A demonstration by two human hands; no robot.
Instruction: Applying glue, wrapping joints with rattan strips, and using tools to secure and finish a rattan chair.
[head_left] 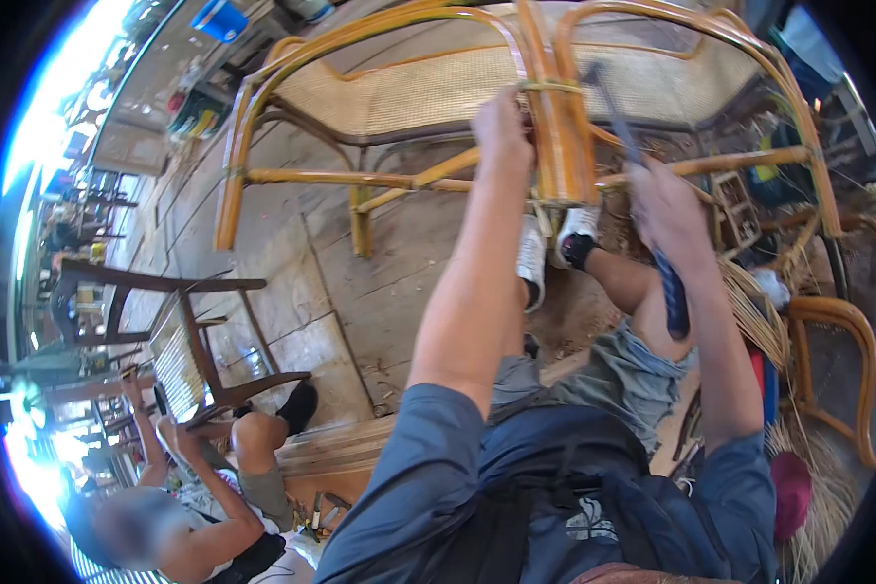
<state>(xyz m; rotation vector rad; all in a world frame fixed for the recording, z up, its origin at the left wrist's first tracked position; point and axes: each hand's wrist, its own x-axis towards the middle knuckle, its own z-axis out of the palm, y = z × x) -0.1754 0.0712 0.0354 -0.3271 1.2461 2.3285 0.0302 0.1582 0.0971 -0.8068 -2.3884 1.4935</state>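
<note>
A hammer (674,297) with a thin dark shaft and a dark blue grip is in my right hand (667,214), which is wrapped round it. The hammer's small head (592,74) is up beside the middle poles of a rattan frame (558,146). Bundled side by side, those poles carry a pale binding (553,88) near the top. My left hand (504,131) is closed against the left side of the bundle, just below the binding. Whether its fingers grip the pole or something small is hidden.
A co-worker (214,516) sits at lower left, hands at a dark wooden chair (190,341) with a woven seat. Loose tools (326,511) lie beside that person. To my right are cane strands (754,316), a curved rattan piece (861,370) and a fibre heap (822,506).
</note>
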